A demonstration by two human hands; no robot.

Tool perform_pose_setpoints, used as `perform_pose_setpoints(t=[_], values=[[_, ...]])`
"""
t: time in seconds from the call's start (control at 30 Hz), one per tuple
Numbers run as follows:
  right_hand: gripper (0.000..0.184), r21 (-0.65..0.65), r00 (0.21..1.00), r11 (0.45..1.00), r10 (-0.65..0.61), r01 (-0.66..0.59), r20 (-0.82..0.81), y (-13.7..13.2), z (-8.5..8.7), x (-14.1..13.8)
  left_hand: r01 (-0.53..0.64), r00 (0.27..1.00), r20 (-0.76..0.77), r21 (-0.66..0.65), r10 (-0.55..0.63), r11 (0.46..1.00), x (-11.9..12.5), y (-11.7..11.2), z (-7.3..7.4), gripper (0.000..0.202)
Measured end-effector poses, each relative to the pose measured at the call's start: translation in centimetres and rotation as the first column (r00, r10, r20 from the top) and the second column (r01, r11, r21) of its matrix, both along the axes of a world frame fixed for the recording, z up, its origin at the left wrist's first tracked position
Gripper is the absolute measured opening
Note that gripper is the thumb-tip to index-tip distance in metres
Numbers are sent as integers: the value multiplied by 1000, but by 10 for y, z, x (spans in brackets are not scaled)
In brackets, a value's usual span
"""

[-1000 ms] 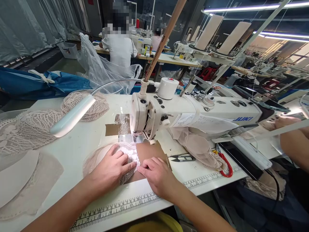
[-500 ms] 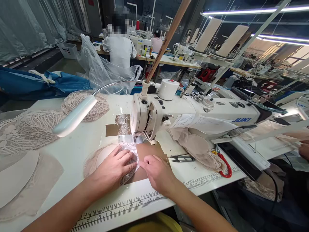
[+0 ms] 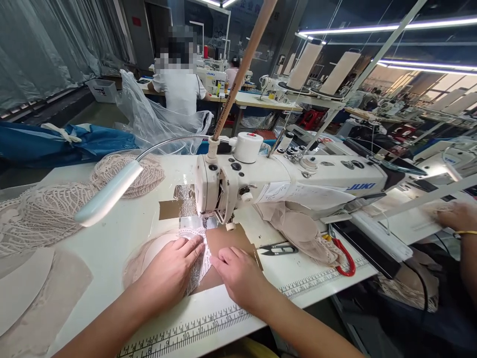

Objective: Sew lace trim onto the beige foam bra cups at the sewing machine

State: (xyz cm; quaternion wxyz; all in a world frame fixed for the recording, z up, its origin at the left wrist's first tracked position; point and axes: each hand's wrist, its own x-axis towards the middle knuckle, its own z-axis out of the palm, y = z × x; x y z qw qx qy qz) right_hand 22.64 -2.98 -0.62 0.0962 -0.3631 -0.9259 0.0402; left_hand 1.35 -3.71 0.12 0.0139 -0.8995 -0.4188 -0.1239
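Under the needle area of a white sewing machine point(image 3: 253, 171) lies a beige bra cup piece with a white lace edge point(image 3: 201, 268). My left hand point(image 3: 175, 263) rests flat on it, fingers stretched toward the presser foot. My right hand point(image 3: 238, 273) has its fingers curled in, with thumb and forefinger closed at the right edge of the lace. Beneath the lace and my right hand is brown tape point(image 3: 229, 241) on the machine bed. The needle and presser foot are mostly hidden by the machine head.
Thread snips point(image 3: 278, 249) and red-handled scissors point(image 3: 345, 256) lie to the right, beside more beige cup pieces point(image 3: 298, 226). Lace cups point(image 3: 55, 204) are stacked at left under a lamp point(image 3: 108, 194). A ruler strip point(image 3: 186, 333) lines the front edge. A co-worker's arm point(image 3: 467, 238) shows at far right.
My left thumb has drawn back from my right fingertips, showing more of the lace edge between the hands. The camera has tilted, so the scene sits slightly lower and further left.
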Motion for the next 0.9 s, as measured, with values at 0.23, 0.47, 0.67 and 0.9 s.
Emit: perform_pose_setpoints(t=[0.23,0.47,0.67,0.9], values=[[30,43,999,999,-13,15,-37,-3,-4,-1,-8,976,-219,-2,7,1000,4,0,1,49],[21,85,996,994,-61,67,-70,-6,-8,-3,-25,991,-129,-20,23,999,12,4,7,46],[21,98,995,993,-65,72,-69,-2,-10,-5,-74,996,-48,-117,69,990,7,9,7,53],[20,47,997,997,-66,65,33,7,0,-7,-20,1000,-4,-91,19,996,-5,20,4,56]])
